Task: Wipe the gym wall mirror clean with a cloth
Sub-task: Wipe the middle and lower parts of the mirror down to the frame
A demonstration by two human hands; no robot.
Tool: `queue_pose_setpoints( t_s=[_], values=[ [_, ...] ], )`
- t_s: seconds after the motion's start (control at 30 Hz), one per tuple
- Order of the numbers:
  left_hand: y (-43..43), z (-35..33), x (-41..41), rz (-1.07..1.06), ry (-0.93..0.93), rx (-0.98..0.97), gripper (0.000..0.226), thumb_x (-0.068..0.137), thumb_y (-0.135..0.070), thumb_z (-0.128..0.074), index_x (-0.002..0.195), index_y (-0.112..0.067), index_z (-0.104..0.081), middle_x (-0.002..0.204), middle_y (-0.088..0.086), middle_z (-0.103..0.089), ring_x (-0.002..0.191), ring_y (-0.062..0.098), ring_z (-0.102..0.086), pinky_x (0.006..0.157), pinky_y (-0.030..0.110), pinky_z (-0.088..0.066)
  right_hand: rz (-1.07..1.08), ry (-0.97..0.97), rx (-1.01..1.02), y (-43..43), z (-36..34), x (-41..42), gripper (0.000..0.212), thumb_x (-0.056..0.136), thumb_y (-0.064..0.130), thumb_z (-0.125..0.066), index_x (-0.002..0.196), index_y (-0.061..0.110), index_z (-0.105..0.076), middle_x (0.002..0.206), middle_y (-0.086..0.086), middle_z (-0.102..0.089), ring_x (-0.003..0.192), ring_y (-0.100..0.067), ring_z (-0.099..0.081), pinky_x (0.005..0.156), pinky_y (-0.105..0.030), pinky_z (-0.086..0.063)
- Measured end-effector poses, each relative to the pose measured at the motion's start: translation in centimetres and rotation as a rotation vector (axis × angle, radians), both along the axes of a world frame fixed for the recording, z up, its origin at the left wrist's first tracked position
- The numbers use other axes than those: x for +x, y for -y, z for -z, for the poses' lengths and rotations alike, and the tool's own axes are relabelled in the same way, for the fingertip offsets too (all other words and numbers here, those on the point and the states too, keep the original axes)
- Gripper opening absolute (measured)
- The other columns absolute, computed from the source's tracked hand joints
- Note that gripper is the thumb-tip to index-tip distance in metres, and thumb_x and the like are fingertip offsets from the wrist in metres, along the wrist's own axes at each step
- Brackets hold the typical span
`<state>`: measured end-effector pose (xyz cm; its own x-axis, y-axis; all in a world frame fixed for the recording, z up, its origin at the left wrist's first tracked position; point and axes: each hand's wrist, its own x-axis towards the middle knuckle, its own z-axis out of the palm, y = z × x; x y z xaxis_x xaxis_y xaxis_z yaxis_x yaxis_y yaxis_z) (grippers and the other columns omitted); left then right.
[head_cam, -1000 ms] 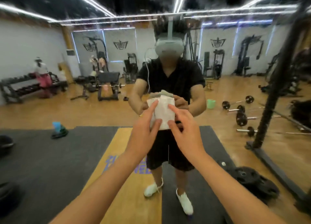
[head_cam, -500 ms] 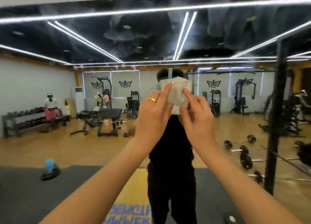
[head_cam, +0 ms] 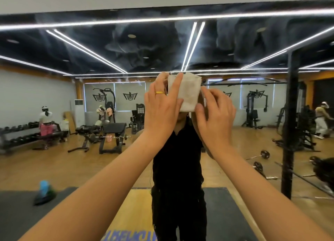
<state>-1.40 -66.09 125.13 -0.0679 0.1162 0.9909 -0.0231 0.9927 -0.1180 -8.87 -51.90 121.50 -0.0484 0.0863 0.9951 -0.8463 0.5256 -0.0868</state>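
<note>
Cloth (head_cam: 187,93): a small white folded pad, held up at head height between both hands, close in front of the glass.
Left hand (head_cam: 159,110): its fingers were long and nearly straight, laid over the cloth's left edge and pinching it. A gold ring (head_cam: 159,92) sat on one finger.
Right hand (head_cam: 215,117): its fingers were curled at the cloth's right edge with the thumb on the lower corner, gripping it.
Contact: from where I stood I could not tell whether the pad pressed on the glass or hung just off it.
Mirror (head_cam: 126,47): it ran the width of the wall, its top edge under a pale strip. Grey smoky smears showed across the upper band, where the dark ceiling was reflected.
Reflection: the person's dark-clothed figure (head_cam: 178,159) stood dead centre behind the cloth. Deeper in the glass were a weight bench (head_cam: 110,132) and a dumbbell rack (head_cam: 18,134).
Done: little that I could see. The cloth was folded and raised, seemingly ready for a first pass.
Left: by my reckoning nearly all of it, starting with the haze up top, then the wide stretches on either side and below.
</note>
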Motion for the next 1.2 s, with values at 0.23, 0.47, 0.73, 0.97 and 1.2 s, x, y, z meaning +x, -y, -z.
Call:
queue_pose_setpoints(
  t_s=[0.23, 0.47, 0.73, 0.97, 1.2],
  values=[
    [0.0, 0.7, -2.2, 0.103, 0.079, -0.288, 0.059, 0.089, 0.000, -0.075, 0.144, 0.003, -0.053, 0.152, 0.022, -0.050, 0.144, 0.037, -0.041, 0.118, 0.046, -0.035, 0.153, -0.061, 0.046, -0.1, 2.7, -2.0, 0.048, 0.106, 0.017, -0.051, 0.151, 0.004, -0.045, 0.157, -0.016, -0.039, 0.147, -0.031, -0.034, 0.121, -0.055, -0.028],
    [-2.1, 0.5, -3.0, 0.030, 0.180, -0.219, 0.059, 0.111, -0.032, -0.027, 0.161, -0.002, -0.024, 0.169, 0.022, -0.018, 0.158, 0.037, -0.012, 0.130, 0.049, -0.013, 0.169, -0.091, 0.047, 0.1, 2.5, -2.4, 0.049, 0.107, 0.018, -0.050, 0.154, 0.003, -0.042, 0.159, -0.019, -0.039, 0.149, -0.031, -0.033, 0.122, -0.056, -0.028],
    [-0.7, 0.8, -3.8, -0.019, 0.161, -0.216, 0.058, 0.105, -0.009, -0.039, 0.160, 0.003, -0.023, 0.168, 0.024, -0.019, 0.156, 0.042, -0.016, 0.127, 0.052, -0.019, 0.184, -0.118, 0.032, 0.0, 2.7, -2.9, 0.049, 0.105, 0.017, -0.050, 0.153, 0.004, -0.044, 0.157, -0.019, -0.042, 0.149, -0.031, -0.034, 0.123, -0.055, -0.026],
    [7.3, 3.0, 1.9, 0.132, 0.068, 0.318, 0.060, 0.111, -0.016, -0.033, 0.166, -0.019, -0.009, 0.173, -0.007, 0.002, 0.160, 0.016, 0.000, 0.125, 0.050, -0.030, 0.201, -0.102, 0.034, 0.1, 2.7, -2.9, 0.050, 0.106, 0.019, -0.048, 0.154, 0.005, -0.044, 0.159, -0.018, -0.040, 0.151, -0.029, -0.030, 0.128, -0.047, -0.016],
    [1.6, 0.4, -0.2, 0.170, 0.070, 0.234, 0.057, 0.110, -0.023, -0.030, 0.165, -0.012, -0.017, 0.173, 0.004, -0.011, 0.160, 0.026, -0.005, 0.125, 0.037, -0.012, 0.208, -0.099, 0.031, 0.3, 2.9, -2.5, 0.051, 0.106, 0.020, -0.046, 0.154, 0.005, -0.042, 0.159, -0.018, -0.040, 0.150, -0.028, -0.028, 0.127, -0.049, -0.018]
  ],
)
